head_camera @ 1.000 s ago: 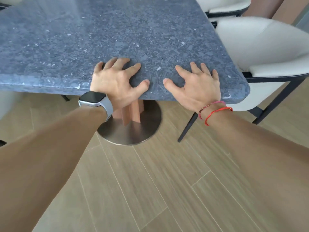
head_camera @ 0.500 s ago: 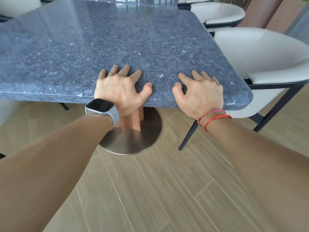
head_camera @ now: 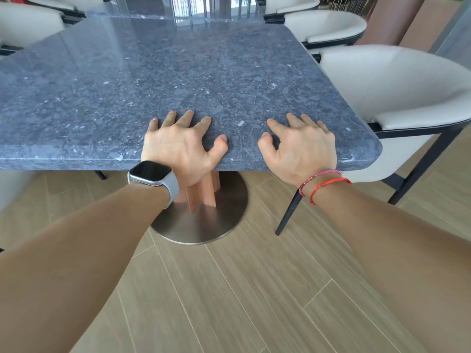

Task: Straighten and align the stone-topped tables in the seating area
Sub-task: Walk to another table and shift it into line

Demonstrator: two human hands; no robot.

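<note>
Head view: left hand (head_camera: 178, 149) and right hand (head_camera: 302, 149), fingers spread, press the near edge of the speckled grey table (head_camera: 178, 72).

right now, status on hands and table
Fingers spread, left hand and right hand press grey speckled stone tabletop near edge. Cream padded chair beside right corner.

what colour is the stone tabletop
The tabletop is blue-grey with pale speckles; head view shows it best.

Both arms stretch forward. The left hand (head_camera: 178, 146) and right hand (head_camera: 303, 149) lie palm-down at the near edge of the counter (head_camera: 102, 98), fingers spread and arched, fingertips touching its top.
</note>
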